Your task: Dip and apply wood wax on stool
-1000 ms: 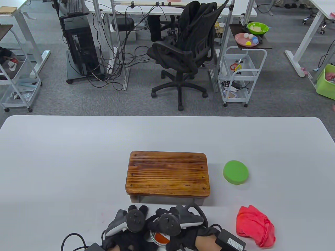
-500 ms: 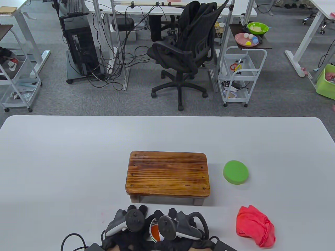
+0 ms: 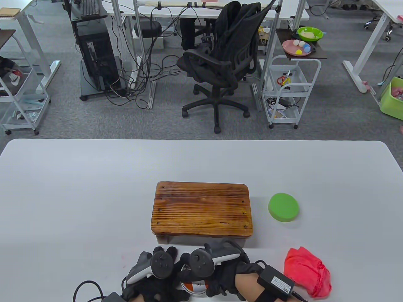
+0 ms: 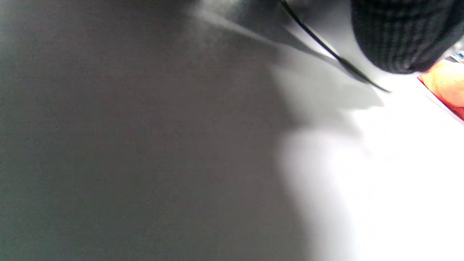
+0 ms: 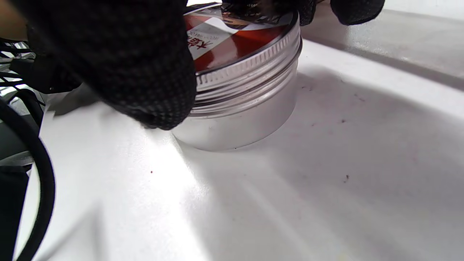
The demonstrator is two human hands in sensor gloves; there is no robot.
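The brown wooden stool (image 3: 201, 207) stands mid-table. At the near edge, a round metal wax tin (image 3: 195, 287) with a red and white label sits between my two gloved hands. My right hand (image 3: 192, 267) covers it from above. In the right wrist view the right thumb (image 5: 145, 79) presses the threaded lid (image 5: 250, 43) of the tin (image 5: 246, 116), and the other fingers curl over its far rim. My left hand (image 3: 165, 251) lies against the tin's left side, its grip mostly hidden. The left wrist view shows only shadowed table.
A green round sponge (image 3: 283, 207) lies right of the stool. A crumpled red cloth (image 3: 307, 275) lies near the front right, beside my right forearm. Glove cables (image 3: 85, 288) trail at the near edge. An office chair (image 3: 220, 63) stands beyond the table.
My right hand has twisted on the tin's lid: its tracker swung from pointing right to pointing up-right, and the forearm came into view. The left hand stayed put.
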